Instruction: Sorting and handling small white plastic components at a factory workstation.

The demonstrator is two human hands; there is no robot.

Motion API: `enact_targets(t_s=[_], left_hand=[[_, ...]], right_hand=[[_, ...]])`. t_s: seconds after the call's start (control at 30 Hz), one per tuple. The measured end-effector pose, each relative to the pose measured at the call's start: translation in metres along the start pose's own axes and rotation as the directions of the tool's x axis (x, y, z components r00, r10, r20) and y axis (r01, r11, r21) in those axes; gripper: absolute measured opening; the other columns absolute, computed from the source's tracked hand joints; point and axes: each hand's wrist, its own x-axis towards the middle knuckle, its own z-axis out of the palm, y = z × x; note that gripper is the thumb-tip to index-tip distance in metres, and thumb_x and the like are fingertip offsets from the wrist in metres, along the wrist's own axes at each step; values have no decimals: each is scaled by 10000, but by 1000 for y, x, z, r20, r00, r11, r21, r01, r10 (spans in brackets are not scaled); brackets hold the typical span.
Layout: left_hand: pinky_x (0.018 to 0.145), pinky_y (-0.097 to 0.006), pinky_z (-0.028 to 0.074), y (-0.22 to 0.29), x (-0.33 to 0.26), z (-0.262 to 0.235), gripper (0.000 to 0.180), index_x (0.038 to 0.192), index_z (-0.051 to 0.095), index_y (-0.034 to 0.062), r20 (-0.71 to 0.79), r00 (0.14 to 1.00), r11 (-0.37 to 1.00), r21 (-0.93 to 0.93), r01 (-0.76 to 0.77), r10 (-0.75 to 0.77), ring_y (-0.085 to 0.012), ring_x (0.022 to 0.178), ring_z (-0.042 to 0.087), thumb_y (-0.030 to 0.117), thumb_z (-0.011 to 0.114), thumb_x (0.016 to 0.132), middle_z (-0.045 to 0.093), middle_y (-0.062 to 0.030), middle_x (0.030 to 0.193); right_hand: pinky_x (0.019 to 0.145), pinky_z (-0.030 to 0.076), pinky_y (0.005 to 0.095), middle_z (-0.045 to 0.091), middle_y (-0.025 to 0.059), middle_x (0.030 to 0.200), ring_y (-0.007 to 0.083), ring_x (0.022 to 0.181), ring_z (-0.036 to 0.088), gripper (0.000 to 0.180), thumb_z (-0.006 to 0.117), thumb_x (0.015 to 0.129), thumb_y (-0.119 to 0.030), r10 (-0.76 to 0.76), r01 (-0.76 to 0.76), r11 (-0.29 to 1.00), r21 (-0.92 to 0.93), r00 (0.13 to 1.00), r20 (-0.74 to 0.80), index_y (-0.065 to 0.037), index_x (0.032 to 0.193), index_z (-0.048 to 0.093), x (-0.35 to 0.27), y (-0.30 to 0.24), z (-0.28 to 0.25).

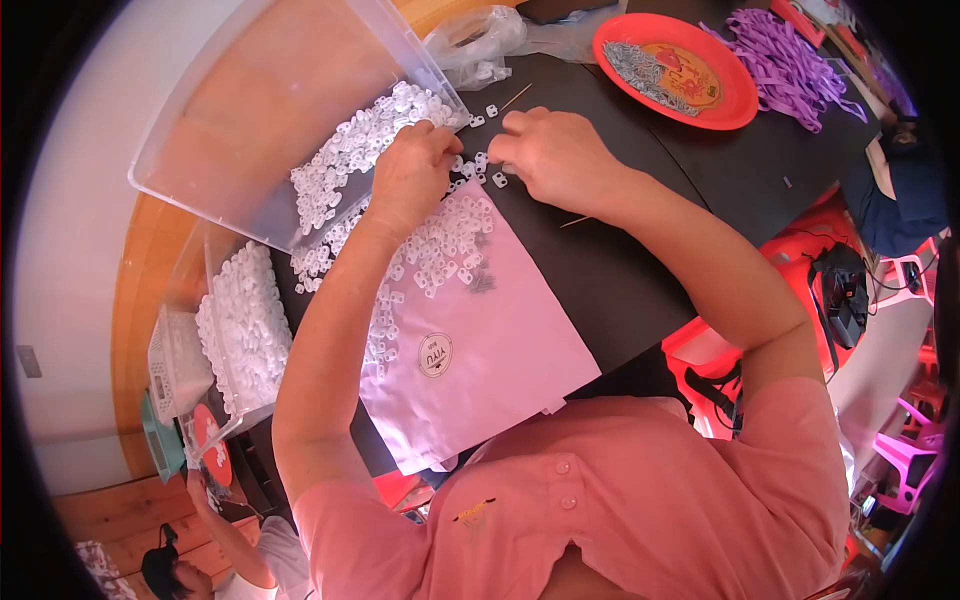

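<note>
My left hand [412, 172] is closed at the far edge of a pink cloth [520, 335], its fingers curled down among small white plastic pieces with holes. Across a narrow gap, my right hand [556, 158] is closed too, fingertips pinched beside a few loose white pieces [500, 180]. What either hand holds is hidden or too small to name. A heap of the white pieces [445, 240] lies on the cloth under my left wrist, with a little pile of thin grey pins [482, 280] beside it. Thin sticks [516, 97] lie on the dark table [630, 270].
A clear bin [215, 120] tilts at the far left, spilling white pieces; another full bin [240, 410] stands nearer. A red plate [742, 112] holds grey pins, next to purple straps [785, 65]. A plastic bag [480, 40] lies behind. At lower left, another person's arm [232, 525] reaches toward a red plate [222, 470].
</note>
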Motion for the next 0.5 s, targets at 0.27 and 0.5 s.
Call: enact_targets(t_s=[0.27, 0.5], left_hand=[[768, -385, 489, 7, -4, -1, 145, 898, 683, 74, -11, 998, 998, -2, -69, 69, -281, 904, 575, 43, 647, 760, 581, -94, 860], [748, -376, 490, 10, -8, 0, 153, 903, 675, 79, -39, 995, 994, 68, -89, 91, -267, 902, 576, 52, 671, 752, 580, -79, 868]], right_hand=[[747, 481, 385, 575, 41, 857, 252, 875, 567, 179, 642, 717, -73, -91, 97, 990, -101, 994, 55, -144, 874, 692, 1, -4, 12], [788, 479, 393, 596, 19, 891, 246, 894, 568, 182, 629, 716, -56, -83, 95, 990, -103, 991, 109, -127, 873, 688, 2, -5, 10]])
